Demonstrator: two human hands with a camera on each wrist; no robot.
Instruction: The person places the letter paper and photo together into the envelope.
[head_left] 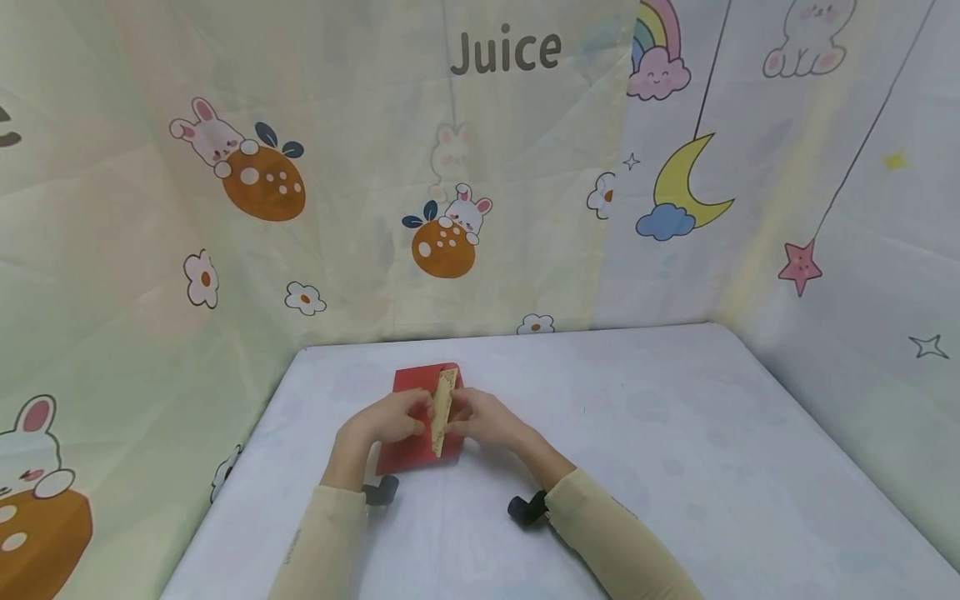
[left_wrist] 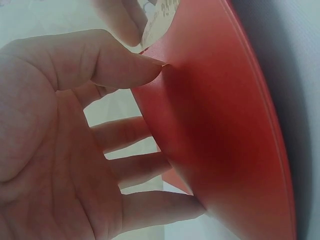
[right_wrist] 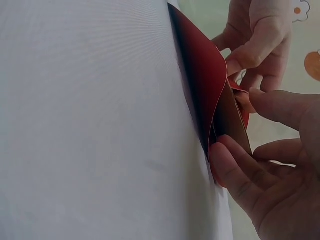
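On the table lies a red folder-like cover [head_left: 405,454], its upper sheet bowed up in the left wrist view. My left hand [left_wrist: 65,120] pinches the bowed edge, thumb on the near face and the other fingers behind it. A thin beige card [head_left: 442,417] with a printed surface stands on edge within the cover. My right hand [right_wrist: 285,170] grips this card at its right side, some fingertips tucked beside the red sheet. Seen from the right wrist, the card's brownish side [right_wrist: 236,120] shows between the red sheets. Its lower edge is hidden inside.
A white-covered table [head_left: 637,458] extends to the right of the cover. Printed fabric [head_left: 360,250] with rabbits and fruit hangs behind and along the sides. Dark wrist cameras [head_left: 527,510] sit on both wrists, close over the tabletop.
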